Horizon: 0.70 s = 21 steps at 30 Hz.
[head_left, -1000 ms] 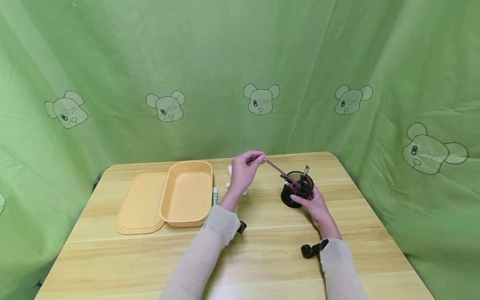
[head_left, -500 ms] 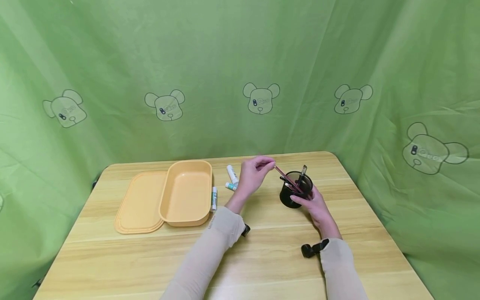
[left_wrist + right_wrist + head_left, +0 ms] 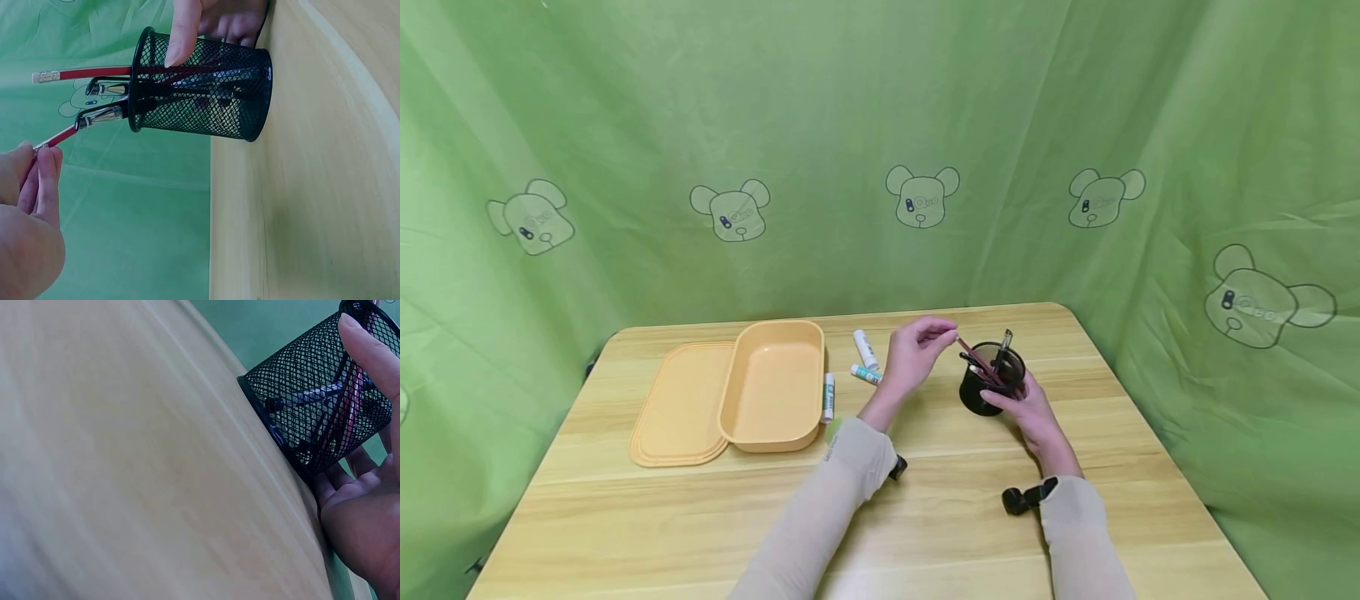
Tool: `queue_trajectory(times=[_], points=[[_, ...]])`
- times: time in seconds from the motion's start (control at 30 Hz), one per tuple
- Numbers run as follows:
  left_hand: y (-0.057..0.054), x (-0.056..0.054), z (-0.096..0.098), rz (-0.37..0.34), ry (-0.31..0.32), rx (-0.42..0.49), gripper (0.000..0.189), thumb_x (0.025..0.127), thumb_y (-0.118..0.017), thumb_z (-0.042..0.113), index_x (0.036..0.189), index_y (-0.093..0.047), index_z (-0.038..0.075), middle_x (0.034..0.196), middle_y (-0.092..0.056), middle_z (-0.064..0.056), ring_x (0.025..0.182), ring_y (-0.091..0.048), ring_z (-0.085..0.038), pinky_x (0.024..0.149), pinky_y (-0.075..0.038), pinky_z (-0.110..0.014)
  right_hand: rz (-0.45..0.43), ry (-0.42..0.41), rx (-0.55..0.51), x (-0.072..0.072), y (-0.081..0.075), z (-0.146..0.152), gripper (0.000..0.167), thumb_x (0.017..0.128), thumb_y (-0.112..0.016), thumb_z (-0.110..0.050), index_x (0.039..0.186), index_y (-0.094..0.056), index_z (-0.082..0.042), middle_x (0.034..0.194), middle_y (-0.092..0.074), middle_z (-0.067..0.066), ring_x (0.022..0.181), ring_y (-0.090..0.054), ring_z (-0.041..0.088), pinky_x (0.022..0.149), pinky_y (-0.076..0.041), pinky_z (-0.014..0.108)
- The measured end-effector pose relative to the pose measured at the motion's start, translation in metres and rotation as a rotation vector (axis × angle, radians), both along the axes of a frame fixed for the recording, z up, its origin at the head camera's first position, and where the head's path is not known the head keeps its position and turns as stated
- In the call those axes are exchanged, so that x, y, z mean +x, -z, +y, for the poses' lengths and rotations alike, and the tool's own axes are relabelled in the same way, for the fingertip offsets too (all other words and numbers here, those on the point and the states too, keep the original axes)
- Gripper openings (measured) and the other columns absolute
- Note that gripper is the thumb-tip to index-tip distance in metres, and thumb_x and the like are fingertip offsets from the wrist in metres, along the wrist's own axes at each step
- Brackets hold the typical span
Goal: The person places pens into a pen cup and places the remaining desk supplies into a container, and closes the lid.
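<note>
A black mesh pen holder (image 3: 976, 398) stands on the right half of the table, with my right hand (image 3: 1030, 410) gripping its side. My left hand (image 3: 913, 357) pinches the upper end of a red pencil (image 3: 61, 135), whose lower part slants down inside the holder. A second red pencil (image 3: 94, 74) with a white eraser and pens with metal clips (image 3: 105, 116) also stick out of the holder's mouth. Through the mesh in the right wrist view, the holder (image 3: 300, 381) shows more pens; my right thumb lies along its side near the rim.
Left of the hands sits an open orange plastic box (image 3: 775, 396), overlapping its flat lid (image 3: 681, 408). One glue stick (image 3: 828, 398) lies against the box's right side. A white glue stick (image 3: 865, 349) and a green-labelled one (image 3: 866, 374) lie behind my left wrist.
My left hand has moved right and down toward the holder, and the pinched pencil has slid deeper into it. The right hand and holder have stayed almost still.
</note>
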<state>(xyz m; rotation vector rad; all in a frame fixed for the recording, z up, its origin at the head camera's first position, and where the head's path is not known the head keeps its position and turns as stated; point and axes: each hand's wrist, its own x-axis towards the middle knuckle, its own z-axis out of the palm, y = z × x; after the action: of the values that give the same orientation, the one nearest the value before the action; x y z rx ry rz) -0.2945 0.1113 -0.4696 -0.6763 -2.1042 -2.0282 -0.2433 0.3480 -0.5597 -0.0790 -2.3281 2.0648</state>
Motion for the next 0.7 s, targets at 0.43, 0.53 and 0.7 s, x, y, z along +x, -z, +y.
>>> queue_trajectory(times=[0.43, 0.53, 0.7], points=[[0.0005, 0.004, 0.0018, -0.025, 0.005, -0.033, 0.022, 0.096, -0.075, 0.015, 0.116, -0.075, 0.005, 0.106, -0.078, -0.01, 0.094, -0.074, -0.013, 0.088, -0.061, -0.021, 0.004, 0.01, -0.006, 0.0025, -0.004, -0.0037, 0.082, 0.092, -0.079, -0.01, 0.16, -0.032, -0.009, 0.155, -0.048, 0.016, 0.122, -0.054, -0.004, 0.103, -0.041, 0.008], [0.001, 0.004, 0.0006, -0.033, 0.005, -0.034, 0.023, 0.096, -0.075, 0.016, 0.116, -0.075, 0.006, 0.107, -0.077, -0.009, 0.096, -0.074, -0.014, 0.089, -0.06, -0.021, 0.006, 0.004, -0.004, 0.0028, -0.0046, -0.0042, 0.083, 0.093, -0.078, -0.009, 0.161, -0.031, -0.009, 0.159, -0.043, 0.023, 0.122, -0.053, -0.005, 0.103, -0.04, 0.008], [0.0044, 0.0035, -0.0039, -0.03, -0.007, -0.03, 0.023, 0.095, -0.076, 0.015, 0.116, -0.075, 0.006, 0.107, -0.078, -0.008, 0.096, -0.074, -0.014, 0.089, -0.06, -0.02, 0.004, 0.004, 0.0, 0.0029, -0.0041, -0.0034, 0.083, 0.092, -0.079, -0.011, 0.161, -0.032, -0.01, 0.159, -0.043, 0.02, 0.123, -0.053, -0.005, 0.103, -0.041, 0.008]])
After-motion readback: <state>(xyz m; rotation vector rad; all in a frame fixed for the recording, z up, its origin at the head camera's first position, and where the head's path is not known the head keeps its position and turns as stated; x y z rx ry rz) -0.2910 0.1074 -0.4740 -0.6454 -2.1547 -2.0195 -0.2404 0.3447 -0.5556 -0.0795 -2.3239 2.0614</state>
